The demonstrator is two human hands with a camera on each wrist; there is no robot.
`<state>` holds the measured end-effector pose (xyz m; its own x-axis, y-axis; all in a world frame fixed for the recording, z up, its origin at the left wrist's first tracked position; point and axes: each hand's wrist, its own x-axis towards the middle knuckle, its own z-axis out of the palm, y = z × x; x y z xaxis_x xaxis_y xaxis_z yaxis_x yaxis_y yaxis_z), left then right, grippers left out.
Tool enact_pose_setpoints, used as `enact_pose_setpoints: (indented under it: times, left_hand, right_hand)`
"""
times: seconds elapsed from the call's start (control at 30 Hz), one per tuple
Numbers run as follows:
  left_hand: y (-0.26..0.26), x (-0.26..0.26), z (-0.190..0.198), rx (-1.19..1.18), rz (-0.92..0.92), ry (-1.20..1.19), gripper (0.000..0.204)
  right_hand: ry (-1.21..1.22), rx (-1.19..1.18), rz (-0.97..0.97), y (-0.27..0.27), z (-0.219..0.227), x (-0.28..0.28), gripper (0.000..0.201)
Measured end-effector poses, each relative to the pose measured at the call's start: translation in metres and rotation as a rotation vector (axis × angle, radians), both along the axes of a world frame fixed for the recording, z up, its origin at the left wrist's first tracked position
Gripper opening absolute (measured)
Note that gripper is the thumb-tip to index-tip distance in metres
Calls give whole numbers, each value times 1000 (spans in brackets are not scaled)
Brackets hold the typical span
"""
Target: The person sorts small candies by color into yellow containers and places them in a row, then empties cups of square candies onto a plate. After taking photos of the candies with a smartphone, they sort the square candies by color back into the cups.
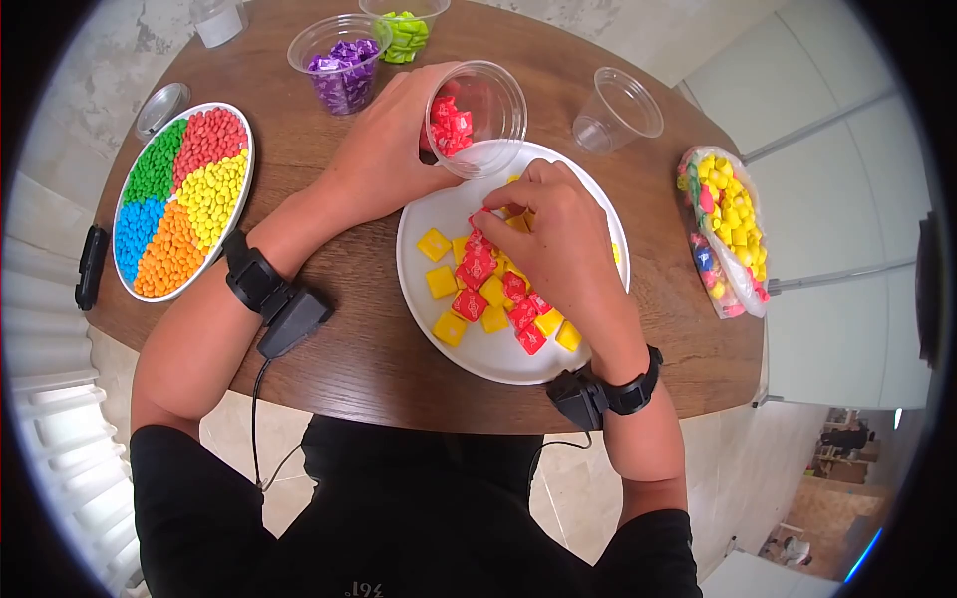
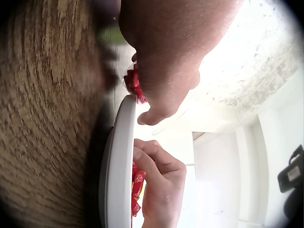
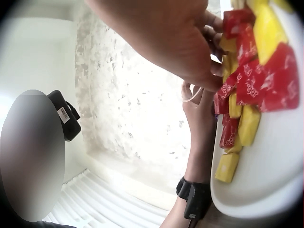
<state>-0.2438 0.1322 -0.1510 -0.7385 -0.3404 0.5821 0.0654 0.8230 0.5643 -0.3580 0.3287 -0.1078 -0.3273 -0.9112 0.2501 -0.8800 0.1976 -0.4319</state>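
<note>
My left hand [image 1: 394, 149] grips a clear plastic cup [image 1: 498, 110], tilted at the far edge of a white plate [image 1: 424, 314]. Several red wrapped candies [image 1: 451, 127] lie inside the cup. Over the plate, my right hand [image 1: 563, 234] has its fingers curled down, and thumb and fingertips pinch a red wrapped candy [image 1: 481, 218]. Beneath and around that hand, red candies [image 1: 471, 305] and yellow wrapped candies [image 1: 441, 282] are spread in a loose heap. In the right wrist view, the fingers reach in behind the red candies [image 3: 249, 83], which partly hide the fingertips.
A sectioned plate of coloured sweets [image 1: 204, 194] stands at left. Behind are cups of purple candies [image 1: 344, 75] and green candies [image 1: 404, 38]. An upright-leaning clear cup [image 1: 620, 110] is at back right, a bag of yellow candies [image 1: 733, 224] at the right edge.
</note>
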Motion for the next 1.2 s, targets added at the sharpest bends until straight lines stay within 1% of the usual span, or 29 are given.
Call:
enact_pose_setpoints:
  times: [0.03, 0.1, 0.23, 0.3, 0.33, 0.4, 0.43, 0.5, 0.53, 0.57, 0.63, 0.67, 0.73, 0.77, 0.83, 0.97, 1.03, 1.07, 1.13, 1.17, 1.2]
  left_hand:
    - [0, 0, 0, 5, -1, -2, 89]
    - [1, 0, 1, 4, -2, -2, 89]
    - [2, 2, 3, 14, -2, -18, 89]
    - [1, 2, 2, 10, -1, -12, 89]
    - [0, 1, 1, 7, -3, -5, 89]
    - [0, 1, 0, 7, -2, 2, 89]
    - [0, 1, -1, 6, -4, 10, 89]
    - [0, 1, 2, -6, -13, 9, 89]
    - [1, 2, 4, -19, -22, 8, 89]
    - [1, 2, 5, -20, -23, 7, 89]
    - [3, 2, 7, -11, -47, 9, 89]
    - [4, 3, 8, -11, -49, 8, 89]
    - [4, 3, 9, -11, -51, -6, 89]
    - [4, 3, 9, -11, -52, -6, 89]
    - [4, 3, 7, -8, -33, -8, 89]
    - [3, 2, 6, -18, -25, -1, 90]
    - [3, 2, 6, -30, -21, -5, 91]
    - [2, 2, 5, -28, -22, -5, 91]
    - [2, 1, 3, -51, -26, 22, 91]
    - [2, 1, 4, -52, -26, 23, 91]
    - [3, 1, 4, -26, -24, 12, 92]
  right_hand:
    - [0, 0, 0, 0, 0, 0, 20]
    - [-131, 5, -16, -1, -1, -1, 17]
    - [-199, -37, 11, -1, -3, -1, 15]
    - [-302, -62, 28, 0, -4, -1, 14]
    - [-303, -61, 29, 0, -2, 0, 14]
    - [-405, -168, -23, 1, 4, 2, 11]
    - [-406, -167, -22, 1, 6, 1, 11]
    - [-424, -295, -35, 3, 9, -2, 10]
    - [-432, -336, -6, 3, 11, -4, 5]
    - [-432, -338, -7, 4, 12, -7, 5]
    - [-340, -376, 31, 7, 13, -11, 5]
    - [-341, -377, 28, 8, 15, -11, 5]
    - [-400, -244, -19, 13, 20, -10, 12]
    - [-400, -244, -20, 14, 21, -10, 12]
    - [-370, -126, -55, 16, 22, -10, 14]
    - [-346, -91, -51, 17, 25, -9, 14]
    - [-395, -3, -52, 19, 27, -9, 9]
    - [-395, -1, -53, 18, 26, -8, 9]
    - [-332, -260, 119, 13, 25, -6, 15]
    - [-331, -261, 119, 11, 23, -4, 15]
    - [-299, -302, 114, 10, 22, -1, 21]
